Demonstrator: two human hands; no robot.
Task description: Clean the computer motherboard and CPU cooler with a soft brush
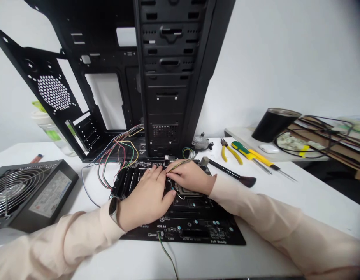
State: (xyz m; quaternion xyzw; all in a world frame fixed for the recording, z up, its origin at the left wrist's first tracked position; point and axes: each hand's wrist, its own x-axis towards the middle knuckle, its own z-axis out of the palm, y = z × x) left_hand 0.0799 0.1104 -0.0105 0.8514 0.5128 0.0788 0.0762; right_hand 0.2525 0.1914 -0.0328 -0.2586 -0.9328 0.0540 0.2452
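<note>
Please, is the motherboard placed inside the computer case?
No, the motherboard lies on the white table in front of the computer case, beneath the left hand and right hand.

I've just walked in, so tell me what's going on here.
A person's left hand rests over a black circuit board; the right hand, alongside, appears to pinch thin wires. An open computer case stands behind the board, coloured wires trailing near its base. A power supply sits to the left, pliers to the right.

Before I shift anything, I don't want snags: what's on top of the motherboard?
Left hand, right hand holding thin wires, and a cable at the near edge. Parts beneath the hands are hidden.
</note>
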